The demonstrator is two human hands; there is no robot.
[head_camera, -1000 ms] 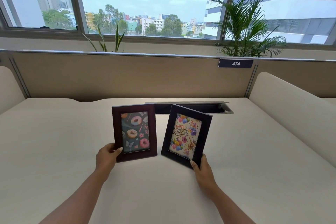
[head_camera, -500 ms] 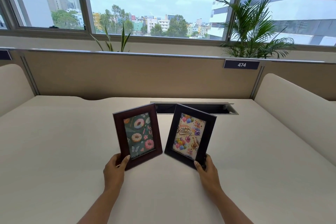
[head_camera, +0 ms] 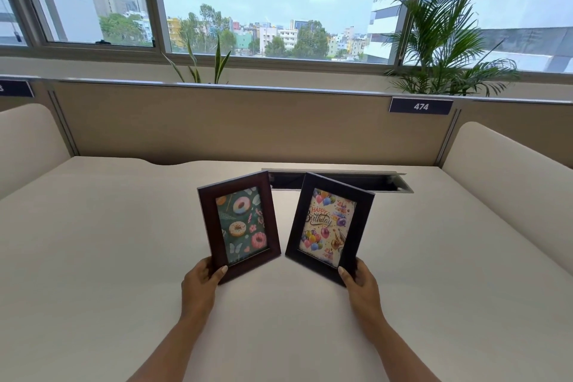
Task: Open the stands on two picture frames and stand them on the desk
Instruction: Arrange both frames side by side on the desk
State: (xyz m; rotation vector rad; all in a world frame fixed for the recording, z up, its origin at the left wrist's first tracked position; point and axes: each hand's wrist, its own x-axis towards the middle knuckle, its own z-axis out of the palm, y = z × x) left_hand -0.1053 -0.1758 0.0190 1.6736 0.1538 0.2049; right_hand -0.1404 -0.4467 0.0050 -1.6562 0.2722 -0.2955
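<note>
Two picture frames face me at the middle of the cream desk [head_camera: 93, 257]. The brown frame with a donut picture [head_camera: 239, 226] is on the left, tilted to the left, and my left hand [head_camera: 201, 284] grips its lower left corner. The black frame with a "Happy Birthday" balloon picture [head_camera: 329, 228] is on the right, tilted to the right, with my right hand [head_camera: 359, 282] gripping its lower right corner. Their inner lower corners nearly meet. The backs and stands of both frames are hidden.
An open cable slot [head_camera: 338, 183] lies in the desk just behind the frames. A beige partition [head_camera: 248, 127] with a "474" label [head_camera: 420, 106] closes the back. Padded side panels stand at the left [head_camera: 28, 143] and the right [head_camera: 508, 183]. Plants [head_camera: 443, 46] sit at the window.
Both frames have tipped outward at the top, the brown one leftward most clearly, and my hands have shifted inward and nearer to me at their lower corners.
</note>
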